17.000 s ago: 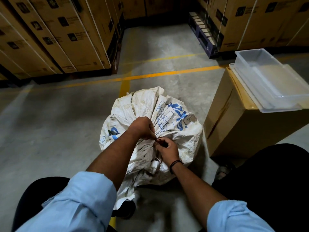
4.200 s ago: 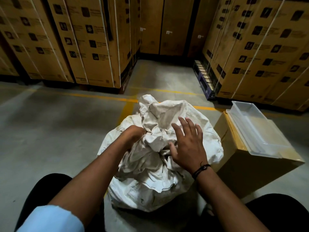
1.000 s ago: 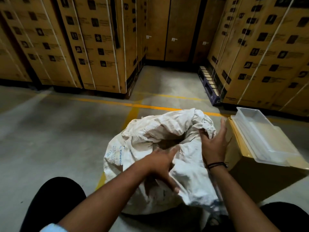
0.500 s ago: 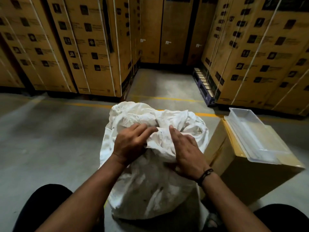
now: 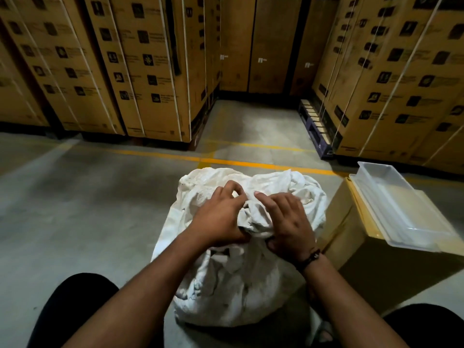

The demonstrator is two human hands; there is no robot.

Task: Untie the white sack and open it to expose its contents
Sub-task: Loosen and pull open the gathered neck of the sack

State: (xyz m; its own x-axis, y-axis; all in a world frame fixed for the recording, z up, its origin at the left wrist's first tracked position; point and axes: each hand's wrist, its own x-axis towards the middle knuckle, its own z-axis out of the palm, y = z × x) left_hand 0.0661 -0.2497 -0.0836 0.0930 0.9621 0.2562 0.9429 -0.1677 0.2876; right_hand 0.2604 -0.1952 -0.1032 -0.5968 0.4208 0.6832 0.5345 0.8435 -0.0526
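Note:
The white sack [image 5: 233, 280] stands upright on the concrete floor between my knees, its top loose and crumpled with no tie visible. My left hand [image 5: 221, 217] grips a bunched fold of the sack's mouth on the near left side, thumb underneath. My right hand [image 5: 286, 222] lies on the crumpled rim beside it, thumb hooked under the fabric and fingers spread over the top. Folded cloth covers the opening, so the contents stay hidden.
A cardboard box [image 5: 356, 249] stands right of the sack, with a clear plastic tray [image 5: 401, 209] on top. Tall stacked cartons [image 5: 125, 71] line the back and both sides. A blue pallet [image 5: 316, 129] sits at the right. A yellow floor line [image 5: 175, 158] runs across.
Since half a second ago both hands have slid slightly down the near rim and taken a tighter hold of the folds. One second ago the mouth gaped wider, with my hands apart.

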